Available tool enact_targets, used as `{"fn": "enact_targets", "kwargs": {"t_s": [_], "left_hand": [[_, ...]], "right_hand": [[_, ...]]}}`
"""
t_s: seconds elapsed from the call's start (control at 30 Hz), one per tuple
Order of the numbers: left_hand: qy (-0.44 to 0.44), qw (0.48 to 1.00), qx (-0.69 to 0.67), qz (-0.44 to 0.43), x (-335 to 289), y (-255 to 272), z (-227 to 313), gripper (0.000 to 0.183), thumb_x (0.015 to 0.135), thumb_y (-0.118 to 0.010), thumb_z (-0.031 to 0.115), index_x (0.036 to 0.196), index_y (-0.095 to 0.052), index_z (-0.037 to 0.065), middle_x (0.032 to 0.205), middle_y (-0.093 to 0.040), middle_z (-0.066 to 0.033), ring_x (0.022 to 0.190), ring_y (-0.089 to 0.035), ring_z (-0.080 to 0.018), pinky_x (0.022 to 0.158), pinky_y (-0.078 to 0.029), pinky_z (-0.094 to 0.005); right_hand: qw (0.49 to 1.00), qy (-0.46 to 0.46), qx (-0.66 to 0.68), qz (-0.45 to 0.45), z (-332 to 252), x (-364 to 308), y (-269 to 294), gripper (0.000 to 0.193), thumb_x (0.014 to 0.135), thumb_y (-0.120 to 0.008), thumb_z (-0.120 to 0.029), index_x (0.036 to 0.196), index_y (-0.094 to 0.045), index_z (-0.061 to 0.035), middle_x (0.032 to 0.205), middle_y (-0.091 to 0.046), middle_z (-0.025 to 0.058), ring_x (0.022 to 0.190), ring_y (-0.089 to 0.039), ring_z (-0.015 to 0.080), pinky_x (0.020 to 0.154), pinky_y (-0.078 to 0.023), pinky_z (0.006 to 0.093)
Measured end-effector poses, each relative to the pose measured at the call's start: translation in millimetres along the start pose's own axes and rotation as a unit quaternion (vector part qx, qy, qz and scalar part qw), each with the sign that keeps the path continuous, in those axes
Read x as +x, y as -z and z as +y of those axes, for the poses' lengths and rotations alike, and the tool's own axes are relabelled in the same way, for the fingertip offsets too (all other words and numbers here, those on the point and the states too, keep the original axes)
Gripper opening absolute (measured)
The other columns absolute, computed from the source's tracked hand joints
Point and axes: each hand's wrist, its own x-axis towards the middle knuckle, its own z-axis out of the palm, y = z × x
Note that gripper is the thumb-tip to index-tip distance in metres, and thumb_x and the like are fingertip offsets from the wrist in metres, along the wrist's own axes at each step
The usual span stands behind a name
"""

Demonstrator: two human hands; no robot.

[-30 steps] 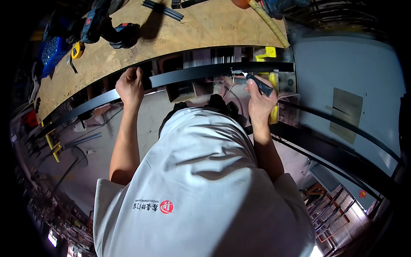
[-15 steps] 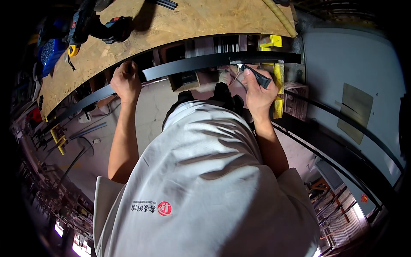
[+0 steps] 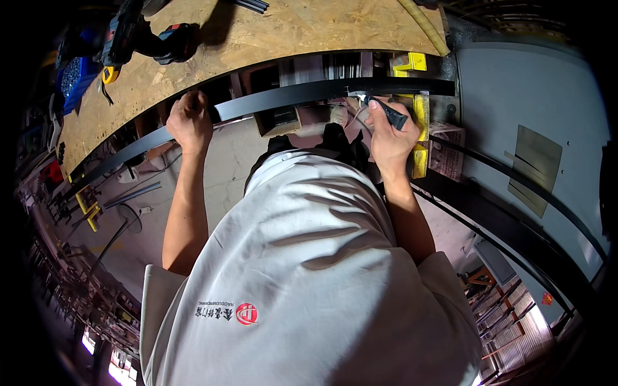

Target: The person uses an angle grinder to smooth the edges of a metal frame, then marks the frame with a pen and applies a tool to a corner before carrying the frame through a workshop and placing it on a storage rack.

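Note:
A long dark metal profile (image 3: 277, 100) stretches from left to right in front of me, along the near side of the bench. My left hand (image 3: 190, 123) is closed around it left of the middle, fingers curled over the far edge. Held in my right hand (image 3: 391, 143) is a small black squeeze tube (image 3: 390, 116) with a pale nozzle. The nozzle points at the profile, close to a whitish mark (image 3: 353, 92) on its near edge. Whether tip and metal touch I cannot tell.
A wooden workbench (image 3: 309, 29) lies beyond the profile, carrying a cordless drill (image 3: 125, 35), a yellow tape measure (image 3: 111, 75) and a blue bin (image 3: 77, 80). Yellow brackets (image 3: 420, 116) stand at the right. Farther right are long dark profiles (image 3: 515, 225) and a grey panel (image 3: 496, 83).
The tube and my right hand have shifted very slightly to the right, and the nozzle sits a little nearer me. My left hand keeps its hold in the same place.

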Motion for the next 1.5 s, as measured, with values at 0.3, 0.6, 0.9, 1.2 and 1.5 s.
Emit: {"fn": "enact_targets", "kwargs": {"t_s": [0.3, 0.6, 0.9, 1.2, 1.5], "left_hand": [[0.001, 1.000, -0.007, -0.003, -0.1, -0.5, -0.6, 0.015, 0.092, -0.072, 0.025, 0.095, -0.078, 0.012, 0.082, -0.071, -0.0140, 0.078, -0.069, -0.0339, 0.071, -0.053, -0.0422], [0.005, 1.000, -0.004, -0.008, -0.4, 0.0, -0.8, 0.015, 0.092, -0.071, 0.025, 0.096, -0.078, 0.012, 0.083, -0.071, -0.0139, 0.079, -0.069, -0.0339, 0.072, -0.053, -0.0423], [0.000, 1.000, -0.025, 0.003, -1.5, -0.2, -0.2, 0.015, 0.092, -0.071, 0.025, 0.094, -0.077, 0.011, 0.082, -0.070, -0.0149, 0.079, -0.068, -0.0349, 0.071, -0.053, -0.0432], [-0.012, 1.000, -0.004, 0.002, -0.8, -1.4, -3.2, 0.022, 0.095, -0.069, 0.028, 0.094, -0.076, 0.007, 0.081, -0.070, -0.0168, 0.073, -0.069, -0.0335, 0.069, -0.053, -0.0384], [0.032, 0.999, -0.021, -0.019, -1.6, -3.9, -7.1, 0.021, 0.093, -0.071, 0.028, 0.096, -0.077, 0.008, 0.085, -0.072, -0.0159, 0.078, -0.070, -0.0353, 0.071, -0.053, -0.0404]], "right_hand": [[0.999, 0.024, -0.035, -0.011, 1.4, 3.3, 1.9, 0.008, 0.094, -0.076, -0.002, 0.093, -0.071, 0.0044, 0.071, -0.066, 0.0010, 0.064, -0.058, 0.0052, 0.062, -0.047, 0.0221], [0.998, 0.023, -0.043, -0.034, 2.6, 4.1, 2.0, 0.006, 0.094, -0.075, -0.001, 0.094, -0.071, 0.0039, 0.073, -0.069, 0.0024, 0.066, -0.060, 0.0058, 0.064, -0.048, 0.0216], [0.998, 0.030, -0.053, -0.016, 2.3, 8.5, 9.3, 0.008, 0.094, -0.074, -0.001, 0.090, -0.069, 0.0042, 0.076, -0.067, 0.0034, 0.066, -0.059, 0.0063, 0.062, -0.047, 0.0233], [0.992, -0.031, 0.107, 0.056, -4.7, 16.5, 32.1, 0.008, 0.096, -0.072, -0.002, 0.094, -0.068, 0.0044, 0.076, -0.070, 0.0076, 0.063, -0.062, 0.0105, 0.059, -0.050, 0.0253], [0.985, -0.001, 0.045, 0.168, 12.4, 50.9, 89.0, 0.011, 0.097, -0.070, -0.002, 0.088, -0.066, 0.0035, 0.072, -0.068, 0.0061, 0.062, -0.061, 0.0086, 0.062, -0.049, 0.0222]]}}
